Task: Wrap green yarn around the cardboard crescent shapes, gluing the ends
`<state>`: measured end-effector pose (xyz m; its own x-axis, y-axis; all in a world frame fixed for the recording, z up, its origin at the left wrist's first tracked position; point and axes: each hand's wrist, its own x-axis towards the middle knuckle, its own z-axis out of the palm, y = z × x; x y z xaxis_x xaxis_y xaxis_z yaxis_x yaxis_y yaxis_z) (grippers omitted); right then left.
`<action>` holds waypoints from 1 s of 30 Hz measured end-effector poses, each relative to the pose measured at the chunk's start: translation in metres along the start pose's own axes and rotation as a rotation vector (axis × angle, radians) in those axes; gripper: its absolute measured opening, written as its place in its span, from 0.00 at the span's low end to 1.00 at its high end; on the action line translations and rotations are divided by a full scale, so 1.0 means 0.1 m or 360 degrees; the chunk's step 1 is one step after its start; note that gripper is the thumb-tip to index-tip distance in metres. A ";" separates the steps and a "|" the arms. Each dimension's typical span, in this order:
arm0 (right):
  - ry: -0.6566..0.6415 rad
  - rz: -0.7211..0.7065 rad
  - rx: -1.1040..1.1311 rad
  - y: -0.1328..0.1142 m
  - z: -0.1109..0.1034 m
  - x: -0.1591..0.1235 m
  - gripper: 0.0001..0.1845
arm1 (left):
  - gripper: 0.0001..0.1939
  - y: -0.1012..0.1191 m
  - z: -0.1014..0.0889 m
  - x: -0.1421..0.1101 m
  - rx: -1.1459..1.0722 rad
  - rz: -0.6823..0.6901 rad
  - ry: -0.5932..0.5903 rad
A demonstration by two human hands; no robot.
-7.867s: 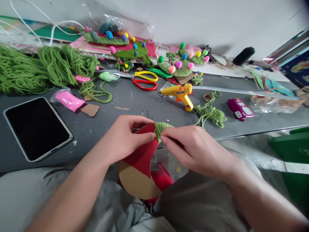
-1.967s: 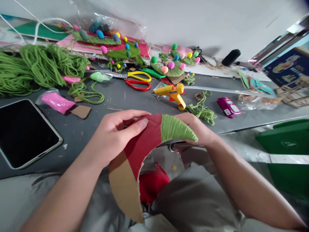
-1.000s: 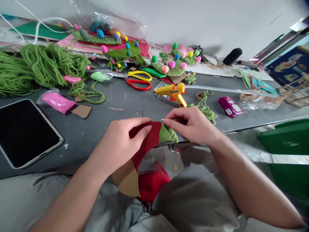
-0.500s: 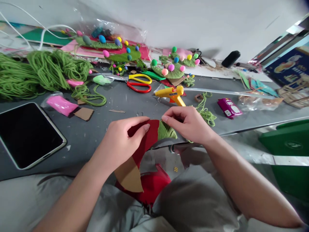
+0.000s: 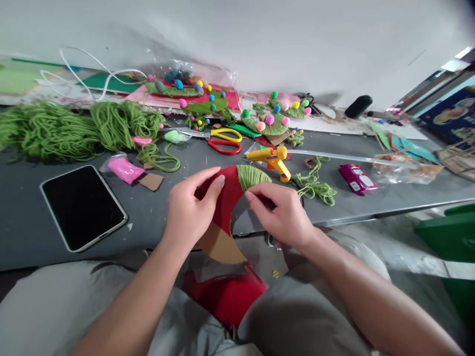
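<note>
A crescent-shaped card is held up over the table's front edge. Its upper part is red, its lower end is bare brown cardboard, and green yarn is wound tightly round the tip by my right hand. My left hand is closed on the card's outer edge, thumb on the red face and fingers behind. At the inner edge, beside the wound part, my right hand pinches the green yarn; the strand itself is mostly hidden by the fingers. Just beyond that hand lies a yellow glue gun.
On the table are a tablet, scissors, a pink packet, a purple packet, loose yarn and big yarn hanks. Yarn-covered pieces with pompoms line the wall. Something red is between the knees.
My right hand has moved from the card's outer edge round to its inner edge. The card is tilted more upright, with more of the wound yarn showing. The view has shifted slightly.
</note>
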<state>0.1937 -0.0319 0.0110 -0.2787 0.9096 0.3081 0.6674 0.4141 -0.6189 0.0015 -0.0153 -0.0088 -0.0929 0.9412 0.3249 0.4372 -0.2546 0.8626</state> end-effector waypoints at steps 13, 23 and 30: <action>0.0020 -0.0005 0.0184 0.05 0.09 0.08 0.11 | 0.17 -0.03 -0.01 0.09 -0.0335 -0.0126 0.0145; -0.0171 -0.0024 0.0495 0.25 0.06 0.23 0.12 | 0.18 -0.04 0.04 0.11 -0.1061 -0.0553 0.0009; -0.0691 0.0004 0.0663 0.61 -0.18 0.54 0.09 | 0.18 0.01 -0.10 0.13 -0.0804 -0.0511 -0.0623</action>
<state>0.2318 0.0422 0.0025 -0.5925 0.8047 0.0372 0.3663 0.3102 -0.8773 -0.0082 -0.0061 0.0005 0.2219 0.9734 -0.0565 -0.0345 0.0658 0.9972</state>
